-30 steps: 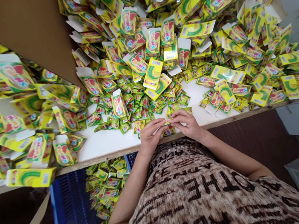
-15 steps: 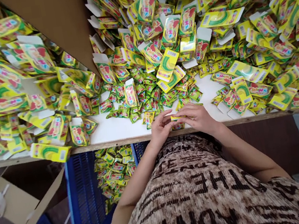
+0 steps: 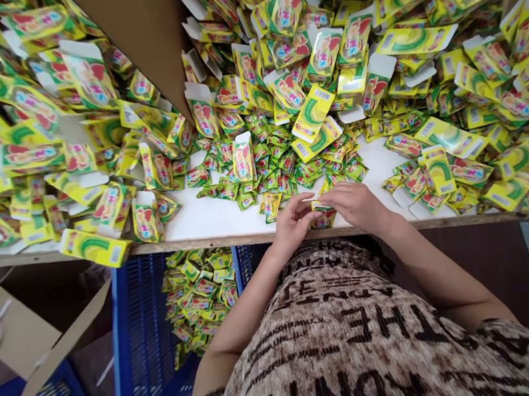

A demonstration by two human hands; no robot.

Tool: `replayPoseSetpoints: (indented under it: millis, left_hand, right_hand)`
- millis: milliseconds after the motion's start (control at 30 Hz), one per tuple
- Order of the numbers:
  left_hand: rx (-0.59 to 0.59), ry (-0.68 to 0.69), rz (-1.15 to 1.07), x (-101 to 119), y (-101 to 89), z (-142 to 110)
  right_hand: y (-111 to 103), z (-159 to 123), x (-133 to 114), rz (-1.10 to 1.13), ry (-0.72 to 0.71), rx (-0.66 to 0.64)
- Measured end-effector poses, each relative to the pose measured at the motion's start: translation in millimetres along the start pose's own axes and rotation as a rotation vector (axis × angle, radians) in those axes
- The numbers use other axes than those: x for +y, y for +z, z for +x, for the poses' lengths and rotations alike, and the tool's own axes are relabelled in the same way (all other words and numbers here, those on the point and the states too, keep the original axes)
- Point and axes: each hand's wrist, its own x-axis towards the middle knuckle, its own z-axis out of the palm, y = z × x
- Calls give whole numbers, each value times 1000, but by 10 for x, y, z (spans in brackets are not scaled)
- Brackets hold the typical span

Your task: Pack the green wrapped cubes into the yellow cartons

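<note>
My left hand (image 3: 292,226) and my right hand (image 3: 360,206) meet at the front edge of the white table (image 3: 207,220). Together they pinch a small yellow carton (image 3: 321,206) between their fingertips. Just beyond them lies a heap of small green and yellow sachets (image 3: 270,170). Behind that rises a big pile of yellow and green folding cartons (image 3: 372,51), many with open white flaps.
A brown cardboard sheet (image 3: 139,29) stands between this pile and another carton heap (image 3: 32,142) on the left. Under the table a blue plastic crate (image 3: 141,340) holds more sachets (image 3: 199,290). Cardboard flaps (image 3: 20,347) lie low on the left.
The camera has drifted so the whole scene slid right and slightly down. Both hands stay together on the small carton at the table edge.
</note>
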Motion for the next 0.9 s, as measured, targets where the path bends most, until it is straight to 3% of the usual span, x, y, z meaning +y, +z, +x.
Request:
replayPoseSetpoints:
  millis: [167, 533, 900]
  left_hand:
    - [47, 89, 33, -24, -9, -5]
    - [90, 63, 5, -7, 9, -19]
    - [87, 453, 376, 111, -21, 21]
  right_hand:
    - [-10, -29, 83, 37, -36, -31]
    - [-42, 2, 67, 18, -16, -15]
    - [0, -24, 48, 180, -13, 27]
